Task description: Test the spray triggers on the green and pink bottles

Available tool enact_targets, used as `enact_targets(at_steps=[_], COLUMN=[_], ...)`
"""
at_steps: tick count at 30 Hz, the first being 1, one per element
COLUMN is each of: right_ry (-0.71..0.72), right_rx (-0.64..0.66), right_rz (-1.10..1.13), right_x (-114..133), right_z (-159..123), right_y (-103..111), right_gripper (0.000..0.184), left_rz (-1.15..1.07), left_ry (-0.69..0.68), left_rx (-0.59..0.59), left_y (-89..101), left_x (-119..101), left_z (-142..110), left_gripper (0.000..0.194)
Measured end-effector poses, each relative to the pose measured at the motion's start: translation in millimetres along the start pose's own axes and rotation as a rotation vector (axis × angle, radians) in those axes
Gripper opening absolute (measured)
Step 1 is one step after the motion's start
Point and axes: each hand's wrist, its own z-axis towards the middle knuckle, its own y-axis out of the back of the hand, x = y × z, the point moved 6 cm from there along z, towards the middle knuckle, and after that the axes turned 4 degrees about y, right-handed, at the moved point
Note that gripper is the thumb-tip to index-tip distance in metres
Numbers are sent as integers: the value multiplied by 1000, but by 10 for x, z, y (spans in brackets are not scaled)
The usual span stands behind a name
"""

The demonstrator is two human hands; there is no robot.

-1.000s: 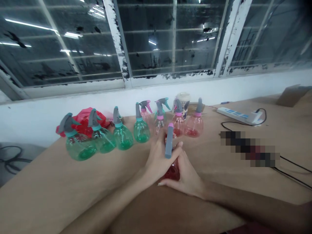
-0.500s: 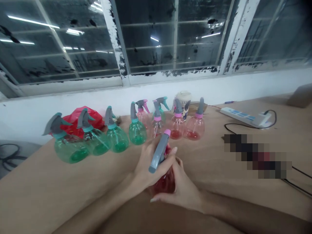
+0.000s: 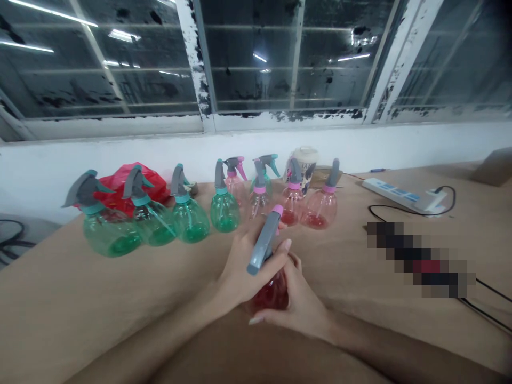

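Note:
A spray bottle (image 3: 271, 295) with red liquid and a grey and pink spray head (image 3: 264, 242) stands close to me on the table. Around its neck, just under the spray head, my left hand (image 3: 242, 261) is closed. My right hand (image 3: 302, 298) wraps the bottle's body from the right, thumb at the near side. Beyond my hands is a row of spray bottles: several with green liquid, such as a green bottle (image 3: 225, 213) on the left, and pink ones, such as a pink bottle (image 3: 320, 209), on the right. My left hand partly hides one pink bottle (image 3: 259, 200).
A red plastic bag (image 3: 150, 178) lies behind the green bottles. A patterned cup (image 3: 309, 162) stands by the wall. On the right are a white power strip (image 3: 394, 196) with a black cable, a pen (image 3: 377, 170), a blurred-out object (image 3: 418, 258) and a brown box (image 3: 496, 165).
The view has shifted slightly. Both hands keep their hold on the red spray bottle, and its spray head sits at nearly the same angle. The other bottles stand as before.

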Motion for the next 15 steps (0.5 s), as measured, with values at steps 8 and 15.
enact_targets(at_steps=[8, 15], right_ry=[8, 57], right_rx=[-19, -36], right_rz=[-43, -50], right_x=[8, 29], right_z=[29, 28], right_y=[33, 45], right_gripper=[103, 103], left_rz=[37, 38], left_ry=[-42, -15], left_rx=[33, 6], left_y=[-20, -7], left_x=[-33, -75], left_z=[43, 35], left_gripper=[10, 21])
